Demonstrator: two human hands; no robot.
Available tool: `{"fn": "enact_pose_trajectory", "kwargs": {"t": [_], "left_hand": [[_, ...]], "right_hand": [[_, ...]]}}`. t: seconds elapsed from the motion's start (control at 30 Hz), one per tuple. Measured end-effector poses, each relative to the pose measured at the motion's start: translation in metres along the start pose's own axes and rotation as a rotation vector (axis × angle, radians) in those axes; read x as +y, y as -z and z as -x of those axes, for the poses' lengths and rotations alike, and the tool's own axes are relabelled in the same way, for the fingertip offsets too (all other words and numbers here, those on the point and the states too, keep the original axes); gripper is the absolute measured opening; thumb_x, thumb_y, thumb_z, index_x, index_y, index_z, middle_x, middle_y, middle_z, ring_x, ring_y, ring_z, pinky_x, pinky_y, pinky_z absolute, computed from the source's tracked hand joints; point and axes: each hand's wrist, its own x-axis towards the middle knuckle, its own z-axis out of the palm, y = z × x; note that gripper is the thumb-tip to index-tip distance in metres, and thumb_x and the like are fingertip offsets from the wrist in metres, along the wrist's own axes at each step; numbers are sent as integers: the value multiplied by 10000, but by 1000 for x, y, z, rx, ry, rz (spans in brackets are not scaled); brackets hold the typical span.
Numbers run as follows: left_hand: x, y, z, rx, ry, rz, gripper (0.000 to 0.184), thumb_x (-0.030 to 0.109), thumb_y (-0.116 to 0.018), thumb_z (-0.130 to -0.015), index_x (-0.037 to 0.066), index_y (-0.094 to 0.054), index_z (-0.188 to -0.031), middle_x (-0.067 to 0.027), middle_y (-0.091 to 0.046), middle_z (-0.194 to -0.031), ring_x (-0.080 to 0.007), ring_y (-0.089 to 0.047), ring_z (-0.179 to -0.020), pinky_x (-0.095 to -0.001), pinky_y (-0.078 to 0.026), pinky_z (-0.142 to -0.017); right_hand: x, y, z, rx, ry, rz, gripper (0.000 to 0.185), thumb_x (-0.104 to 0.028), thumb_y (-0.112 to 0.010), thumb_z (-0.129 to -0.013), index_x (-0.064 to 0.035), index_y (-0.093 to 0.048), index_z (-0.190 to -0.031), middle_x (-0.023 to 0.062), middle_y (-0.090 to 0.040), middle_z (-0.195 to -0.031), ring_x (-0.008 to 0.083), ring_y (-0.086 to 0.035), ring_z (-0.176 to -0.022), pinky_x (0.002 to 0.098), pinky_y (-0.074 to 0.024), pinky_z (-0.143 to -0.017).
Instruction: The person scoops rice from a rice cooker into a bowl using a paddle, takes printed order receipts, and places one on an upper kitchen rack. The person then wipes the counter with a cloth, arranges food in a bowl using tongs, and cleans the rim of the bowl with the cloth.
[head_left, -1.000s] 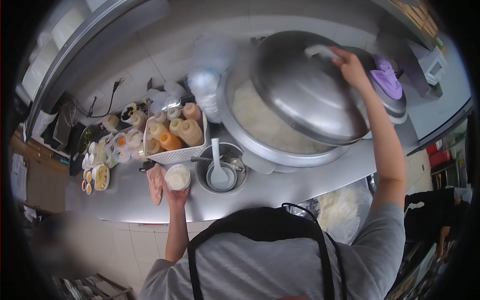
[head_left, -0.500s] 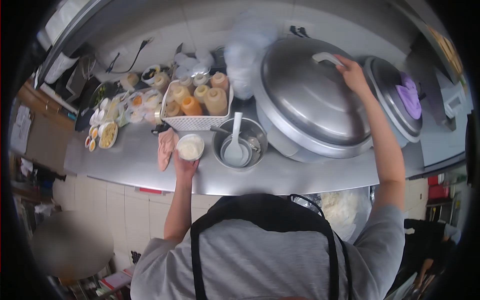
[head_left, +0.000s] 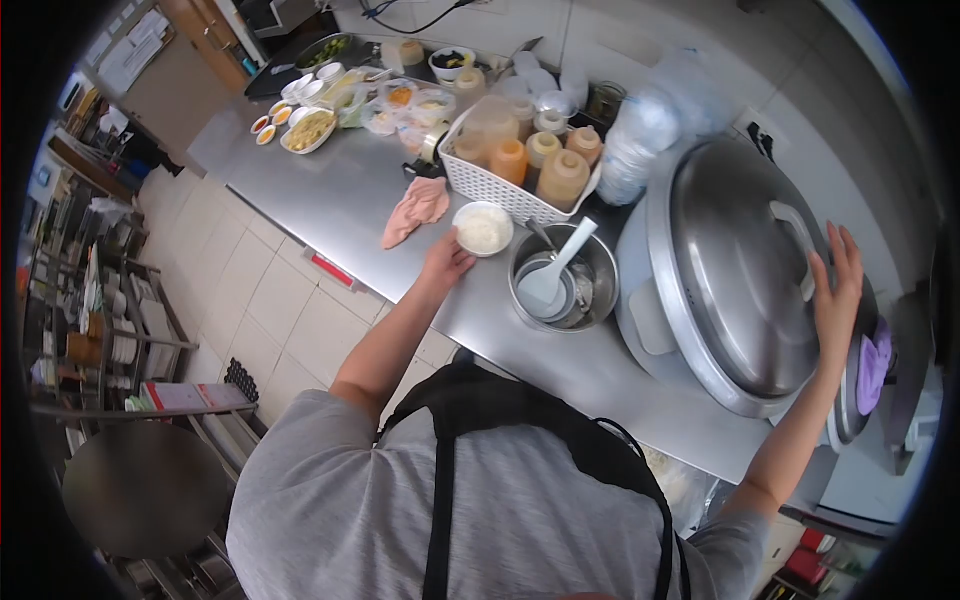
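Observation:
A small white bowl (head_left: 483, 232) filled with white rice is in my left hand (head_left: 447, 262), which grips its near left side over the counter. My right hand (head_left: 838, 285) is beside the pale handle (head_left: 796, 245) of a large rice cooker's domed metal lid (head_left: 730, 265). Its fingers are stretched out and not wrapped round the handle. The lid sits on the cooker. Between bowl and cooker stands a metal pot (head_left: 612, 300) with a white rice paddle (head_left: 555, 275) and another utensil leaning in it.
Left of the bowl lies a pink cloth (head_left: 416, 210). A white basket (head_left: 500, 190) of sauce bottles stands behind. Small dishes and a bowl of noodles (head_left: 310, 132) are at the counter's far left. Bagged plastic (head_left: 650, 130) and a second pot with a purple cloth (head_left: 874, 368) flank the cooker.
My right hand has let go of the lid handle and opened. My view has turned, so the counter now slants; the rice bowl stays in my left hand.

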Motion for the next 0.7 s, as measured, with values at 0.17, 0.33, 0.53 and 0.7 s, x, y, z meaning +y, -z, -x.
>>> {"fn": "enact_pose_trajectory", "kwargs": {"t": [0.17, 0.33, 0.53, 0.7], "left_hand": [[27, 13, 25, 53, 53, -90, 358, 356, -542, -836, 62, -523, -1040, -64, -474, -963, -194, -465, -867, -332, -429, -796], [51, 62, 30, 16, 38, -10, 345, 328, -529, -850, 35, -526, -1032, -73, -464, -998, -205, -472, -870, -344, -437, -792], [93, 161, 43, -14, 12, -18, 315, 285, -528, -851, 42, -524, -1051, -69, -495, -1032, -220, -485, -918, -344, -433, -807], [147, 276, 72, -9, -13, 0, 290, 272, -528, -846, 44, -539, -1026, -82, -549, -1055, -230, -503, -991, -351, -428, -839]], "right_hand": [[-63, 31, 23, 111, 65, -172, 340, -136, -547, -813, -71, -540, -1147, 125, -503, -1177, 274, -472, -1099, 353, -335, -936], [-165, 13, 43, -25, 152, -613, 277, -66, -587, -750, -8, -603, -1021, 132, -595, -1006, 245, -546, -955, 335, -399, -849], [-353, -116, 41, -485, 379, -1006, 201, -78, -590, -758, -16, -615, -947, 129, -604, -928, 282, -568, -856, 327, -445, -748], [-456, -305, 40, -471, 289, -824, 202, -94, -530, -783, -7, -608, -947, 160, -596, -919, 318, -558, -902, 368, -436, -776]]}}
